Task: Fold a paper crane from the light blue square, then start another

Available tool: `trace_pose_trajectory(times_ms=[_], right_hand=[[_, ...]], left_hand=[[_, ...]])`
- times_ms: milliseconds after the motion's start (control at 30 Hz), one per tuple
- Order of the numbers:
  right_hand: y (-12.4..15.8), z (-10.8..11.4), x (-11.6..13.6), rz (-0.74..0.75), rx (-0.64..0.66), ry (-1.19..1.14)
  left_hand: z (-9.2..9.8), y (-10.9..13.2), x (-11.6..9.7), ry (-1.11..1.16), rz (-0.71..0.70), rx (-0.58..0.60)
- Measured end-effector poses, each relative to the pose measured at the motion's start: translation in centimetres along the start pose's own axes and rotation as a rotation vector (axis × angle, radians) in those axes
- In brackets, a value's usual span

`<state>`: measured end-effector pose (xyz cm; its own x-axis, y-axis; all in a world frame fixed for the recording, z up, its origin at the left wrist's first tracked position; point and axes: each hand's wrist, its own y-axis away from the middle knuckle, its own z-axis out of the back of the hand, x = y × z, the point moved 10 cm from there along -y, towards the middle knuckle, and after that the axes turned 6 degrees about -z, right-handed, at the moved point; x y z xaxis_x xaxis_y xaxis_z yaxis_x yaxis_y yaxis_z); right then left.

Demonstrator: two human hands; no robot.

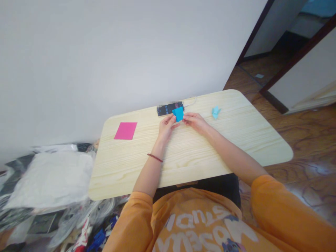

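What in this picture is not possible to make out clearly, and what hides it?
Head view only:
- Blue paper square: its lower part is hidden by the fingers, so its folds cannot be seen.
- Smartphone: the screen is too small and blurred to read, and the paper covers part of it.
- Light-blue folded paper: too small to tell its shape.
- Plastic bags: cut off by the picture's left and bottom edges.

We take this for a room in a home: a plain white painted wall (105, 63), a glossy brown wood-grain floor (315, 140), a doorway with a dark wooden frame (299, 56), a pale pine-grained table with rounded corners (118, 168), and white plastic bags (49, 178) heaped beside it.
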<state>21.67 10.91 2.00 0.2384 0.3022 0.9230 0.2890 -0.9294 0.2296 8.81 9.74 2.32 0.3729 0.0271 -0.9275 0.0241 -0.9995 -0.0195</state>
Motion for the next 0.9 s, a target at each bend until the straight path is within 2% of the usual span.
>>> trace_pose_trajectory(times_ms=[233, 467, 667, 900], right_hand=[[0.0, 0.2, 0.3, 0.043, -0.039, 0.033], [0.1, -0.1, 0.6, 0.060, -0.019, 0.042], [0.1, -0.2, 0.7, 0.086, 0.002, 0.160], [0.4, -0.8, 1.0, 0.108, -0.003, 0.273]], left_hand=[[0.1, 0.2, 0.0, 0.025, 0.023, -0.015], [0.1, -0.1, 0.1, 0.052, 0.021, -0.001], [1.4, -0.4, -1.0, -0.064, -0.065, -0.043], [0.6, 0.0, -1.1, -0.167, -0.089, 0.012]])
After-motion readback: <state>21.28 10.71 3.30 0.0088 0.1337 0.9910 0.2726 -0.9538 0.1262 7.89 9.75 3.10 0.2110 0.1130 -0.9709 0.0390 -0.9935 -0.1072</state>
